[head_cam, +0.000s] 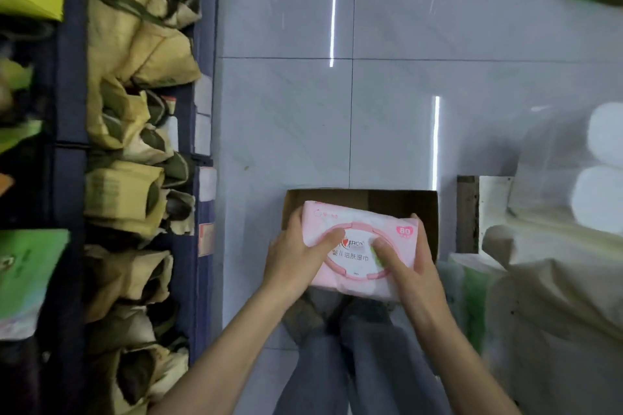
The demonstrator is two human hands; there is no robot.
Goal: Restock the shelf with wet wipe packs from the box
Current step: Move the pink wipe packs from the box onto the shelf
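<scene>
A pink wet wipe pack (357, 229) with a round pink lid and white label is held over an open brown cardboard box (401, 200) on the floor. My left hand (296, 256) grips its left end, thumb on the lid. My right hand (409, 266) grips its right end, thumb on the label. The box's inside is mostly hidden by the pack. The dark blue shelf (69, 131) runs down the left side.
The shelf's lower tier holds several yellow-brown paper packages (135, 54); green packs (23, 273) lie at far left. White paper rolls (603, 178) and wrapped bundles (556, 296) stand at right. Grey tiled floor (286, 111) lies ahead. My legs (354, 364) are below the box.
</scene>
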